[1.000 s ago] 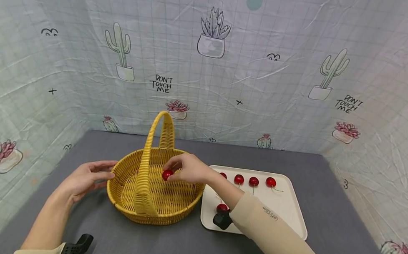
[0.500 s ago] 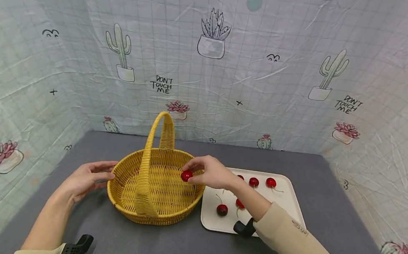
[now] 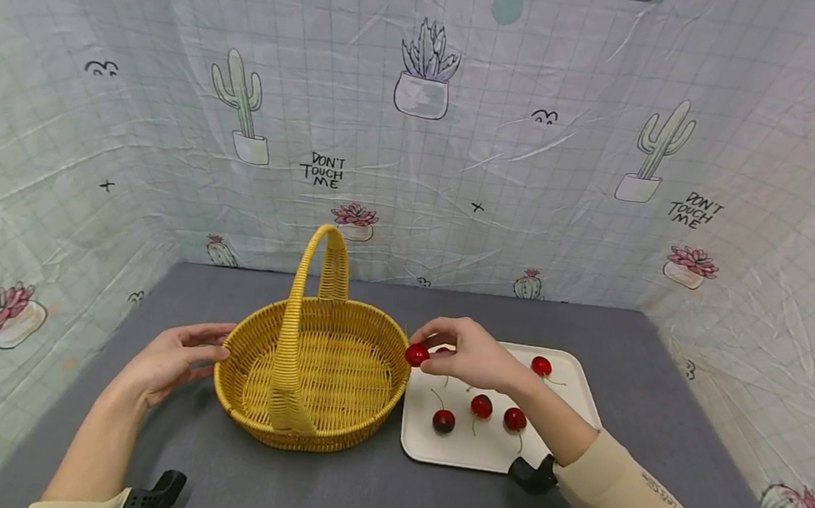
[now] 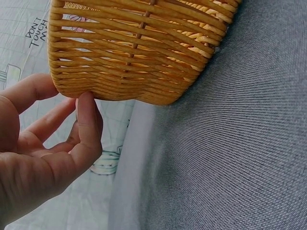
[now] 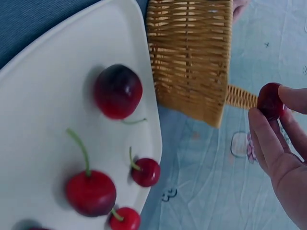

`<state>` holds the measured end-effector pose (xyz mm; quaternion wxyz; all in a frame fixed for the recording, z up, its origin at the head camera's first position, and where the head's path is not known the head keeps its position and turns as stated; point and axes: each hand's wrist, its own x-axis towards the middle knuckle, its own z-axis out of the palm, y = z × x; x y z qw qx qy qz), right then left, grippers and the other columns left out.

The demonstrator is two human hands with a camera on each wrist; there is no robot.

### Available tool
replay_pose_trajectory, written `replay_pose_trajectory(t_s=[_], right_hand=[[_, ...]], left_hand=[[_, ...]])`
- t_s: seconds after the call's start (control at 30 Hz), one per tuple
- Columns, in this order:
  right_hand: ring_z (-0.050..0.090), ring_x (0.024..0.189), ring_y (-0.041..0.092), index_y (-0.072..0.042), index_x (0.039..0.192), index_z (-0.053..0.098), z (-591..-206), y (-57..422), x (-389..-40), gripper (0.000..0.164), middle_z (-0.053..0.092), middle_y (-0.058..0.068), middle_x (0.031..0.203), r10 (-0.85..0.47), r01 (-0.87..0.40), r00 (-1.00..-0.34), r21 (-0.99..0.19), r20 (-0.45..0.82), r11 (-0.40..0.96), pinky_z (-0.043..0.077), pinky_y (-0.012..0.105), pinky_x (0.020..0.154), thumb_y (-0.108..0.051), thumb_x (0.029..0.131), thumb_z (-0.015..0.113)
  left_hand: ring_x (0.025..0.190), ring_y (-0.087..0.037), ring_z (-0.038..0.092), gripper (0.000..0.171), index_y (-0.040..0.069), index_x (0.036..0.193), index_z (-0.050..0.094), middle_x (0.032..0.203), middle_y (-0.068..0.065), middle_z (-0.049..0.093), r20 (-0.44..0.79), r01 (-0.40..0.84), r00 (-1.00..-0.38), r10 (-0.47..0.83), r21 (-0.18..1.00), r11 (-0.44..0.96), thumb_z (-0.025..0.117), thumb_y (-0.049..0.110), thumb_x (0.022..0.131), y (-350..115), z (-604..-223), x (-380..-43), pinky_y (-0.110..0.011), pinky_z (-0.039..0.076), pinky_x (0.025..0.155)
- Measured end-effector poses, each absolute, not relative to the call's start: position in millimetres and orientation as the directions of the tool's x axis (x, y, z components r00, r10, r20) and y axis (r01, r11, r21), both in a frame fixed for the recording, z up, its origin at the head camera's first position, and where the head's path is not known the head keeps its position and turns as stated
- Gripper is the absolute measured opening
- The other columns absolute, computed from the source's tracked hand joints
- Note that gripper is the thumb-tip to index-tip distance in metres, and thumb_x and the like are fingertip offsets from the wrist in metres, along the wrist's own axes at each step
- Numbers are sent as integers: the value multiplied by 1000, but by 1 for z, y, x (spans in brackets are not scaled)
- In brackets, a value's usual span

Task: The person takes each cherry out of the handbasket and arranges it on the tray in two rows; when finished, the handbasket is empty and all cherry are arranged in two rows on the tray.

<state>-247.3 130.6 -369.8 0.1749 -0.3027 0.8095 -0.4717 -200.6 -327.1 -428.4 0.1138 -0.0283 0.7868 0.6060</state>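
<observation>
In the head view my right hand pinches a red cherry between thumb and fingers, where the yellow wicker basket's right rim meets the white tray. The right wrist view shows the same held cherry raised beside the basket. On the other side, my left hand touches the left end of the basket with its fingertips. Close up, the left thumb lies against the woven end. Several cherries with green stems lie on the tray, among them a dark one.
A tall arched handle rises over the basket. Basket and tray stand side by side on a grey tabletop. A cactus-print cloth hangs behind and at both sides.
My right hand has moved rightward with the cherry, from over the basket's inside to its right rim. More of the tray's cherries show now. My left hand stays in place.
</observation>
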Motion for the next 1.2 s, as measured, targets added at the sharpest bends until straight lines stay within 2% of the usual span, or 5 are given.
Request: replay_pose_trajectory(t_s=[0.23,0.53,0.7,0.9,1.2], right_hand=[[63,118,28,-3,122,70,-370,157,-243,31,68,10,123,-611,-301,-792,-885,24,356,57,33,92,-4,92,75],[62,118,32,-2,122,70,-376,196,-240,31,68,12,123,-574,-317,-818,-863,39,393,56,33,87,-6,92,76],[64,115,33,-1,121,69,-380,215,-234,29,68,15,121,-547,-274,-837,-878,17,392,57,32,84,-4,92,74],[63,117,34,-5,121,70,-387,236,-231,29,67,13,123,-499,-257,-867,-859,2,443,58,32,83,-7,93,75],[62,114,33,-3,121,70,-395,264,-224,32,69,11,119,-443,-253,-897,-826,5,503,56,32,84,-12,92,77]], left_hand=[[110,-7,60,66,-4,157,37,147,-23,47,-223,-195,-971,89,948,253,68,13,101,-325,-428,-202,-41,55,96],[111,-8,59,65,-4,156,37,145,-21,49,-219,-191,-972,85,947,258,68,13,101,-325,-429,-202,-41,55,96],[111,-6,60,66,-4,156,37,148,-23,47,-218,-189,-972,90,947,258,68,14,101,-325,-427,-201,-42,55,97],[111,-6,61,65,-4,156,38,147,-21,49,-209,-178,-973,99,950,257,68,15,101,-326,-425,-199,-40,55,97],[110,-5,61,67,-3,156,39,146,-20,50,-212,-184,-974,83,949,257,70,17,100,-327,-427,-199,-41,55,98]])
